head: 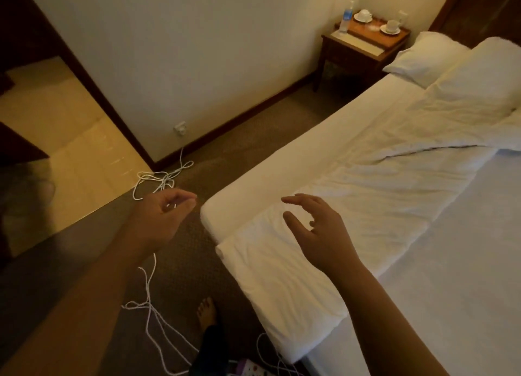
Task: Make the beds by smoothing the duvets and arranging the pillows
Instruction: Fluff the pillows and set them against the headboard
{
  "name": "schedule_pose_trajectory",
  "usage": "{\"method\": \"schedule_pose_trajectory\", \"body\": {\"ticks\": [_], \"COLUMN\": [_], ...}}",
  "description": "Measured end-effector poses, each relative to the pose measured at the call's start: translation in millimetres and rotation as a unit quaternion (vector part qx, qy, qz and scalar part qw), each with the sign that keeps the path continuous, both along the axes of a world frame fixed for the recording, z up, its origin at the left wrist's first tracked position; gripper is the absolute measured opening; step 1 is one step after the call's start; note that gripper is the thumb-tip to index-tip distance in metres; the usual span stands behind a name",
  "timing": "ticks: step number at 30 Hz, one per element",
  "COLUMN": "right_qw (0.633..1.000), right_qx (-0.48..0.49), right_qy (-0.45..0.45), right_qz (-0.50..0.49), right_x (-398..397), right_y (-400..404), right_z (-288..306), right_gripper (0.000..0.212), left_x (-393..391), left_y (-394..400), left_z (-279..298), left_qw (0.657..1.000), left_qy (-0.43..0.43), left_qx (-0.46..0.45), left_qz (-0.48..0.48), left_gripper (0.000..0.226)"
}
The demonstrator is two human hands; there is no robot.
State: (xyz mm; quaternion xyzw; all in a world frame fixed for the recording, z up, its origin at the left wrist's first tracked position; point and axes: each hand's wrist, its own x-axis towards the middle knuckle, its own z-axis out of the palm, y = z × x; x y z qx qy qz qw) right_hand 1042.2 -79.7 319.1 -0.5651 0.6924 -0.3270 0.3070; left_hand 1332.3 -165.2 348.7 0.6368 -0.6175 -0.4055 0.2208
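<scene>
Two hands empty: left hand fingers loosely curled, right hand fingers spread over rumpled white fabric duvet. I fear tripping on tangled white cord, seven o'clock, beside bare foot.

Two bare forearms with no sleeves, watch or rings; one bare foot below a dark trouser leg.

Cream walls with dark wood skirting, brown carpet, a wooden nightstand in the corner, dim warm light, perhaps tiled floor beyond the doorway
</scene>
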Motion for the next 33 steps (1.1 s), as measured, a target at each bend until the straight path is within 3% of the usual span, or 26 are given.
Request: {"method": "schedule_pose_trajectory", "body": {"ticks": [6, 14, 22, 29, 33], "right_qw": [0.996, 0.982, 0.979, 0.986, 0.984], "right_qx": [0.046, 0.025, -0.008, 0.009, 0.024], "right_qy": [-0.051, -0.105, -0.117, -0.107, -0.160], "right_qz": [0.052, 0.153, 0.168, 0.128, 0.079], "right_x": [123.8, 254.0, 291.3, 294.6, 300.4], "right_y": [-106.6, -209.9, -308.7, -428.2, -500.3], "right_z": [3.3, 15.4, 52.0, 44.7, 31.9], "right_gripper": [0.025, 0.020, 0.021, 0.020, 0.020], "left_x": [118.0, 219.7, 291.5, 313.0, 306.4], "left_y": [-86.4, -143.5, -226.3, -362.0, -452.1], "left_z": [10.0, 29.4, 49.6, 55.4, 49.1], "left_qw": [0.999, 0.996, 1.000, 0.998, 0.998], "left_qy": [-0.003, -0.048, 0.010, 0.060, 0.058], "left_qx": [-0.016, -0.030, -0.017, -0.021, -0.010], "left_qz": [-0.036, -0.067, -0.019, -0.008, -0.024], "left_gripper": [0.012, 0.010, 0.011, 0.014, 0.014]}}
